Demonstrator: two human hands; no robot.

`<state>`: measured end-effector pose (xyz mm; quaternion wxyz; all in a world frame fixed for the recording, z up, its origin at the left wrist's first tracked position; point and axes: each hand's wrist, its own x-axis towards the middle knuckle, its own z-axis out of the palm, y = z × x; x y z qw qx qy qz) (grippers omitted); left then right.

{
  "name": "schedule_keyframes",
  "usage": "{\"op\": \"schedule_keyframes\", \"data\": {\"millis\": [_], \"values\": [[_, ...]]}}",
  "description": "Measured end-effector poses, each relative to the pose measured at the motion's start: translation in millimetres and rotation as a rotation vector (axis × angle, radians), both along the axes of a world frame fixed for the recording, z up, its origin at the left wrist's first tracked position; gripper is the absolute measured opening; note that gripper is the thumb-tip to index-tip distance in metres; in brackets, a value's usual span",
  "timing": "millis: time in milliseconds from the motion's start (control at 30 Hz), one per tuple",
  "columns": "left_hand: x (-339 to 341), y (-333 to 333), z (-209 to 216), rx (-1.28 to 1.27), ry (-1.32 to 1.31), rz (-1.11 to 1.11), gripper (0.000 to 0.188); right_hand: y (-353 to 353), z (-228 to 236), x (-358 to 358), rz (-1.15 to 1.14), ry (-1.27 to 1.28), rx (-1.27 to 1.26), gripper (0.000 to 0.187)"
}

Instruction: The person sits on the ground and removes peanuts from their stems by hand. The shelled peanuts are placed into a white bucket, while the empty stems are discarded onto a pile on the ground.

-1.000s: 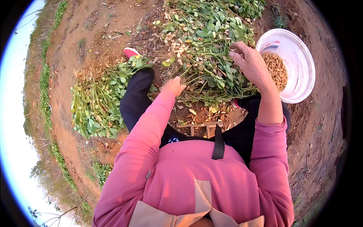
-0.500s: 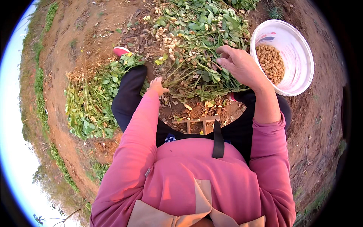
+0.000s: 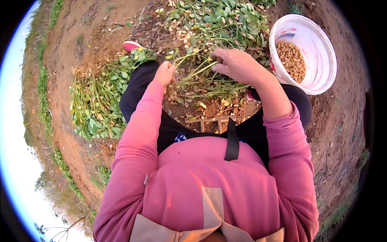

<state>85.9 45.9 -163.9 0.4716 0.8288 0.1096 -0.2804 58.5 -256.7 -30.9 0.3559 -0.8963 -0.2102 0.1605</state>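
Observation:
In front of me, between my knees, lies a heap of uprooted peanut plants (image 3: 225, 30) with green leaves, and pale pods (image 3: 179, 36) show along its left side. My left hand (image 3: 164, 74) is closed at the lower left of the heap, round the end of a peanut plant (image 3: 194, 72). The thin yellow-green stems run from there toward my right hand (image 3: 238, 66). Thumb and fingers of the right hand are pinched together on those stems; their tips partly hide the contact. A white bucket (image 3: 322, 74) to the right holds loose peanuts (image 3: 291, 60).
A second pile of peanut plants (image 3: 98, 105) lies beside my left leg, roots toward the far side. Part of a wooden frame (image 3: 211, 119) shows between my thighs. Bare reddish soil (image 3: 86, 26) with dry leaf litter surrounds everything.
My right hand has moved left, away from the bucket, and closed on stems. My left hand has risen slightly and closed; the stems between the hands are now lifted.

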Motion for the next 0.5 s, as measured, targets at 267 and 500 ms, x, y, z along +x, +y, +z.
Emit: {"op": "schedule_keyframes", "data": {"millis": [267,500], "values": [[33,-63,150,-0.734,0.235,0.075,0.035,51,11,-11,0.070,-0.372,0.028,0.103],[23,-89,194,-0.711,0.225,-0.156,0.049,49,5,0,-0.071,-0.453,-0.037,0.105]]}}
